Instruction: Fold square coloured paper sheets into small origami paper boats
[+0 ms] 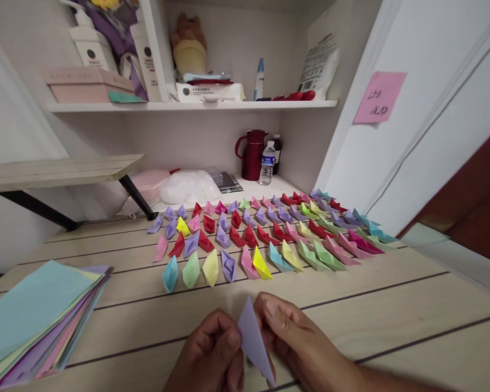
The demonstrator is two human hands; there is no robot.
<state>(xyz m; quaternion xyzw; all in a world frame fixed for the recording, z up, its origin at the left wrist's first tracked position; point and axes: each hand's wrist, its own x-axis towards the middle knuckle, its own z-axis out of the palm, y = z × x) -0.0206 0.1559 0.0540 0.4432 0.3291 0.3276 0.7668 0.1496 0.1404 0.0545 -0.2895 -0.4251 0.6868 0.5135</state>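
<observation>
A folded piece of lavender paper [253, 340], pointed at top and bottom, is held low in the middle of the view. My left hand [210, 354] pinches its left side with curled fingers. My right hand [296, 340] grips its right side, thumb on the front. Beyond them, several rows of small folded paper boats [261, 234] in purple, red, pink, yellow, green and blue stand on the wooden table [392, 305].
A fanned stack of coloured paper sheets [36, 318] lies at the left front. A raised wooden shelf [61, 171] juts over the table's back left. A red jug [251, 155], a water bottle [267, 163] and a white bag [188, 187] sit behind the boats.
</observation>
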